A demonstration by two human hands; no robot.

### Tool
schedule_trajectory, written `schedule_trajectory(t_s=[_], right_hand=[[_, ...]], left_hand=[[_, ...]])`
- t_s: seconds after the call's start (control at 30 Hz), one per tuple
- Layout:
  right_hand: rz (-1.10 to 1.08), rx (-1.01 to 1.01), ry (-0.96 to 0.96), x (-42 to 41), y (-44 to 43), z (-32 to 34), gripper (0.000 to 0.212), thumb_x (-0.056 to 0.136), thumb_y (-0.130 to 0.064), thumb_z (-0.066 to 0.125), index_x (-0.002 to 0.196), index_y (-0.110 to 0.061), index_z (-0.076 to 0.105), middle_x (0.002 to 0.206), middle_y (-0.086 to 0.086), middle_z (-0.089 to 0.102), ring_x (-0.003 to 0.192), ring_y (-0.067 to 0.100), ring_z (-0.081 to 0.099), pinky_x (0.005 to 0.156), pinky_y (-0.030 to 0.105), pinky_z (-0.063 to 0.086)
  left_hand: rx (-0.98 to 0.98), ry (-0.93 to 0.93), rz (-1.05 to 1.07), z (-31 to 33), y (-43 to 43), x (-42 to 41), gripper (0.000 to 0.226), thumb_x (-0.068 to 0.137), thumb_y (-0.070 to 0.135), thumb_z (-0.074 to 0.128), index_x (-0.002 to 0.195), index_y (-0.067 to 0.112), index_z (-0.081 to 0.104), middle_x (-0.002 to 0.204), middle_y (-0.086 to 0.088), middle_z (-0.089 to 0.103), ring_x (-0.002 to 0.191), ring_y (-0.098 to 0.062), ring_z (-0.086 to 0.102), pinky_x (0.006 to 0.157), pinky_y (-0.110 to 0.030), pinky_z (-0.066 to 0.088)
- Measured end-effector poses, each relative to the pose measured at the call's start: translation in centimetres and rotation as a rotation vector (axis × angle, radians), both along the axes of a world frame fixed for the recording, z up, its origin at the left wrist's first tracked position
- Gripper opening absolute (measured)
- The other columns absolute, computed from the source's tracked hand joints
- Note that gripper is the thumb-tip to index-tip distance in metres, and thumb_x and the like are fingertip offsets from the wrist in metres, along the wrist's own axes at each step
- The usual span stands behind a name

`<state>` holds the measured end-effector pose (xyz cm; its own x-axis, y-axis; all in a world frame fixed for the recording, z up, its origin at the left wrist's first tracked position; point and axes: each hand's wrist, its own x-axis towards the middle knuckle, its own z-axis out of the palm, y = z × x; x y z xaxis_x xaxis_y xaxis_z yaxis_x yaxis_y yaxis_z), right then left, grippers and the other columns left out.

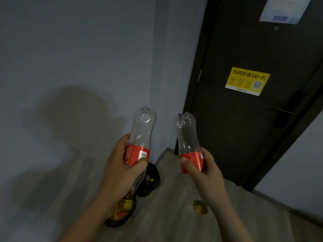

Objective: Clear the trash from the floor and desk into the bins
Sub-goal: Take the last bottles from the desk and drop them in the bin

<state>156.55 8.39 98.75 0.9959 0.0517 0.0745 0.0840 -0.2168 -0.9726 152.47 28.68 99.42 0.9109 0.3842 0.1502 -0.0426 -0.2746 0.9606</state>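
2 red-labelled bottles (142,135); yellow sticker (247,81) reads "Wi-Fi"

Two round black bins sit on the floor (171,212) by the wall (70,67), the near bin (125,223) just beside the far bin (155,186).

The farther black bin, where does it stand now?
Head view, lower centre: the farther black bin stands on the floor by the grey wall, just behind the left hand, beyond the nearer bin.
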Motion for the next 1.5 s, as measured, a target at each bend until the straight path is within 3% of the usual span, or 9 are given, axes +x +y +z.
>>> schedule_trajectory(t_s=[0.1, 0.23, 0.43, 0.8, 1.0, 1.23, 1.3, 1.4, 1.5], right_hand=[[0.008, -0.001, 0.026, 4.3, 3.2, 0.6, 0.061, 0.08, -0.038, 0.068, 0.133, -0.037, 0.037, 0.108, -0.016, 0.053, 0.092, 0.008, 0.059, 0.069, 0.018, 0.048], [0.018, -0.003, 0.053, 9.2, 7.2, 1.0, 0.066, 0.081, -0.037, 0.067, 0.137, -0.034, 0.034, 0.105, -0.018, 0.05, 0.091, 0.008, 0.058, 0.072, 0.022, 0.05], [0.038, -0.027, 0.082, 14.7, 10.9, 0.2, 0.068, 0.081, -0.038, 0.067, 0.14, -0.034, 0.033, 0.106, -0.016, 0.049, 0.091, 0.008, 0.058, 0.069, 0.021, 0.049], [0.082, -0.066, 0.13, 27.7, 12.9, -2.5, 0.069, 0.081, -0.034, 0.067, 0.141, -0.031, 0.032, 0.123, -0.005, 0.045, 0.09, 0.006, 0.054, 0.07, 0.021, 0.049], [0.151, -0.099, 0.146, 36.7, 12.0, -4.4, 0.058, 0.081, -0.039, 0.066, 0.129, -0.041, 0.035, 0.1, -0.018, 0.05, 0.091, 0.005, 0.056, 0.083, 0.031, 0.052], [0.233, -0.132, 0.301, 46.2, 10.1, -9.1, 0.04, 0.084, -0.033, 0.066, 0.113, -0.041, 0.04, 0.094, -0.023, 0.048, 0.082, -0.004, 0.052, 0.059, 0.009, 0.04], [0.248, -0.152, 0.354, 48.2, 9.6, -11.5, 0.03, 0.085, -0.028, 0.066, 0.1, -0.041, 0.043, 0.091, -0.022, 0.05, 0.078, -0.004, 0.054, 0.052, 0.006, 0.043], [0.269, -0.234, 0.387, 50.4, 9.4, -15.7, 0.038, 0.087, -0.029, 0.065, 0.116, -0.036, 0.042, 0.093, -0.02, 0.051, 0.078, -0.007, 0.05, 0.051, 0.002, 0.041], [0.287, -0.277, 0.468, 51.6, 9.4, -20.1, 0.044, 0.086, -0.031, 0.065, 0.121, -0.034, 0.038, 0.094, -0.018, 0.05, 0.079, -0.006, 0.051, 0.052, 0.004, 0.041]], left_hand=[[0.014, -0.011, 0.01, 0.4, 3.2, 4.3, 0.074, 0.077, 0.012, 0.072, 0.134, 0.041, 0.034, 0.105, 0.017, 0.052, 0.078, 0.004, 0.061, 0.051, -0.007, 0.046], [0.026, -0.017, -0.006, 0.6, 7.1, 9.4, 0.077, 0.077, 0.014, 0.073, 0.139, 0.035, 0.033, 0.117, 0.009, 0.051, 0.09, -0.008, 0.058, 0.068, -0.016, 0.046], [0.006, 0.013, -0.003, -0.9, 11.0, 15.0, 0.077, 0.076, 0.016, 0.073, 0.139, 0.035, 0.034, 0.121, 0.004, 0.051, 0.091, -0.012, 0.06, 0.066, -0.016, 0.048], [-0.008, 0.085, 0.078, -3.8, 12.7, 25.9, 0.08, 0.076, 0.017, 0.074, 0.141, 0.036, 0.031, 0.13, 0.005, 0.047, 0.094, -0.006, 0.057, 0.071, -0.014, 0.045], [0.005, 0.155, 0.137, -5.5, 11.4, 33.5, 0.08, 0.077, 0.021, 0.073, 0.14, 0.041, 0.029, 0.134, 0.005, 0.044, 0.102, -0.012, 0.056, 0.085, -0.028, 0.051], [-0.01, 0.304, 0.199, -10.4, 9.1, 41.7, 0.077, 0.078, 0.018, 0.072, 0.14, 0.037, 0.031, 0.131, 0.004, 0.044, 0.103, -0.011, 0.053, 0.08, -0.019, 0.047], [-0.01, 0.351, 0.21, -12.8, 8.8, 43.3, 0.077, 0.078, 0.017, 0.073, 0.141, 0.034, 0.031, 0.129, 0.001, 0.045, 0.104, -0.015, 0.054, 0.085, -0.029, 0.052], [0.016, 0.461, 0.223, -16.7, 9.0, 45.3, 0.078, 0.077, 0.022, 0.073, 0.141, 0.032, 0.031, 0.133, 0.0, 0.042, 0.112, -0.019, 0.051, 0.094, -0.037, 0.049], [-0.015, 0.547, 0.23, -20.9, 9.0, 46.7, 0.078, 0.077, 0.02, 0.073, 0.143, 0.029, 0.032, 0.129, 0.003, 0.04, 0.109, -0.015, 0.049, 0.084, -0.021, 0.046]])
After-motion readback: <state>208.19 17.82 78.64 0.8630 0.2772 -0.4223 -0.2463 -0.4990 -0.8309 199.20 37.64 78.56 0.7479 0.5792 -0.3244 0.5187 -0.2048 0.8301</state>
